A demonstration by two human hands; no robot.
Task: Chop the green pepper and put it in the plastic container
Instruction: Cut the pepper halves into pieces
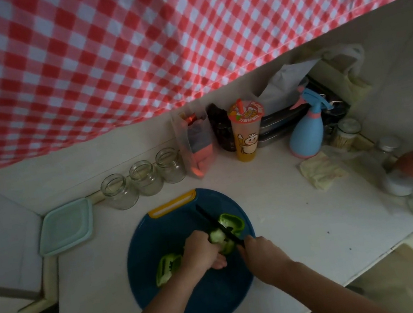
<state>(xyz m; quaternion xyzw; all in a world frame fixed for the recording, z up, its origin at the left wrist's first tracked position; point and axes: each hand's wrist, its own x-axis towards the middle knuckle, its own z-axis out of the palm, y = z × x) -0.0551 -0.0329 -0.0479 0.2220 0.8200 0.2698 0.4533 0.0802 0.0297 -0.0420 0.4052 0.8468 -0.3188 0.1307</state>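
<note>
Your left hand pins a green pepper piece to the blue cutting board on the table, while your right hand grips the black knife lying across it. Other pepper pieces lie left and farther right. The plastic container sits far left.

The left hand is curled, knuckles up, forearm coming from 7 o'clock. The right hand is a closed fist just beside it, forearm from 5 o'clock.
</note>
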